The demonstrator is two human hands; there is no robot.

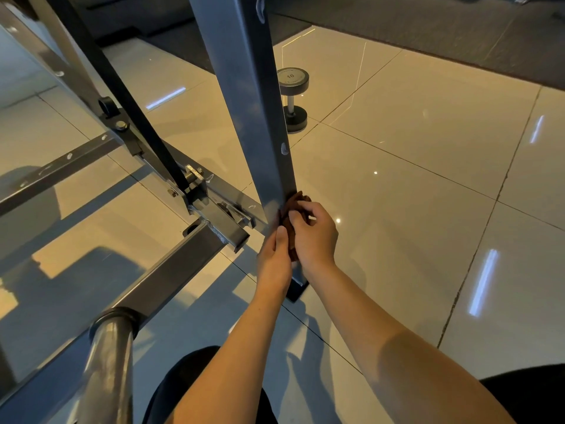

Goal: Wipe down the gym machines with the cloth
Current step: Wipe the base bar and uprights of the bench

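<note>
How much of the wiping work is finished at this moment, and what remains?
Done: hard to judge; the upright post shows pale marks higher up. In hand: the left hand and right hand hold the brown cloth against the post's low end, just above its foot plate. Left: probably the foot plate, the floor bars and the round tube nearby.
</note>
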